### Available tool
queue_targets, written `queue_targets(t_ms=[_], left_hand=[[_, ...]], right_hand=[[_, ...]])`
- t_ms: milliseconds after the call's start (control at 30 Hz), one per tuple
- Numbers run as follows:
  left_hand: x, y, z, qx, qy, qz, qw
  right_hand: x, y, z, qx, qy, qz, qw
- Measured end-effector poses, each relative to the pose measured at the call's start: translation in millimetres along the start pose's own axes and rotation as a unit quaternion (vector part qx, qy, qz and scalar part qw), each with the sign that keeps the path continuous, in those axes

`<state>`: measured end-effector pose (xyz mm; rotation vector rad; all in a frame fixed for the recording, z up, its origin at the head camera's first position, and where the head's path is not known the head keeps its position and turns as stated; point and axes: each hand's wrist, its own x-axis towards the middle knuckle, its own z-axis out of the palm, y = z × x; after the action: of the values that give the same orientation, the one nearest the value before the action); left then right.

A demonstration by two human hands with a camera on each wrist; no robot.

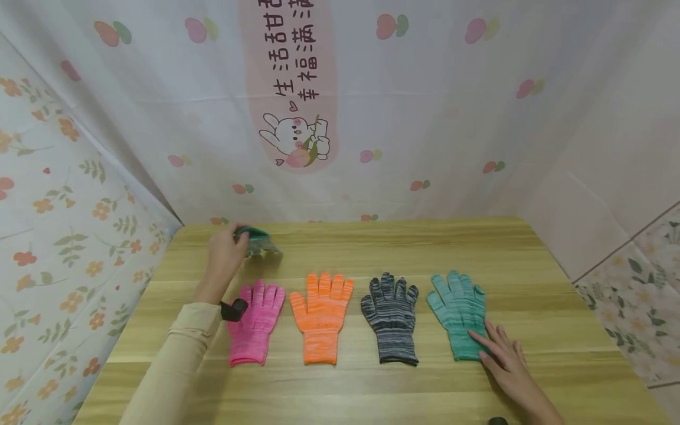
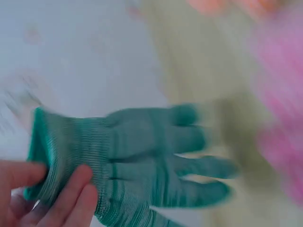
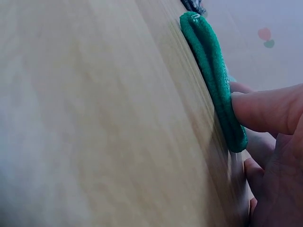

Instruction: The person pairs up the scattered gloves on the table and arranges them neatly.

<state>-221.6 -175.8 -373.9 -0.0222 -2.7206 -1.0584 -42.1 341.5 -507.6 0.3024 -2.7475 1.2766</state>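
At the back left of the table, my left hand [image 1: 224,255] pinches a green knitted glove [image 2: 135,137] by its cuff. The left wrist view shows the thumb inside the cuff opening and the glove's fingers pointing away. In the head view this glove hangs above the tabletop, partly hidden by the hand. My right hand [image 1: 509,365] rests at the right side of a second green glove [image 1: 463,313] lying flat. Its thumb touches that glove's cuff [image 3: 210,66], while its other fingers extend alongside.
A pink glove [image 1: 257,321], an orange glove [image 1: 322,316] and a black-and-grey glove [image 1: 391,319] lie in a row, fingers toward the back, on the wooden table [image 1: 372,392]. A printed white curtain [image 1: 425,118] hangs behind; a floral cloth [image 1: 69,236] stands at left.
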Motion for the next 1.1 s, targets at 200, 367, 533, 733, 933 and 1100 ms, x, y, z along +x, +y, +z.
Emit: queue_targets(t_ms=[200,367,533,733,933,1100], left_hand=[[16.4,100.3,32.4,-0.107,-0.117,0.083,0.9839],[7.8,168.2,89.7,-0.118,-0.167,0.125,0.9709],[-20.2,219.8,148.5,-0.133,-0.212,0.145,0.9573],[-51.8,259.2,196.0,-0.074,-0.192,0.234,0.9503],[-95.9,257.9,231.8,-0.035,-0.224,0.307,0.9243],[-145.7,224.2,264.2,0.051,-0.277,0.336,0.8986]], right_hand=[[0.1,0,1,0.009,-0.005,-0.002,0.9999],[-0.6,4,0,-0.001,-0.002,-0.005,1.0000],[-1.0,3,0,0.008,-0.010,-0.007,0.9999],[-0.6,2,-1,0.016,-0.016,0.004,0.9997],[-1.3,5,-3,0.021,-0.024,0.009,0.9994],[-3.5,8,0,-0.005,-0.009,0.003,0.9999]])
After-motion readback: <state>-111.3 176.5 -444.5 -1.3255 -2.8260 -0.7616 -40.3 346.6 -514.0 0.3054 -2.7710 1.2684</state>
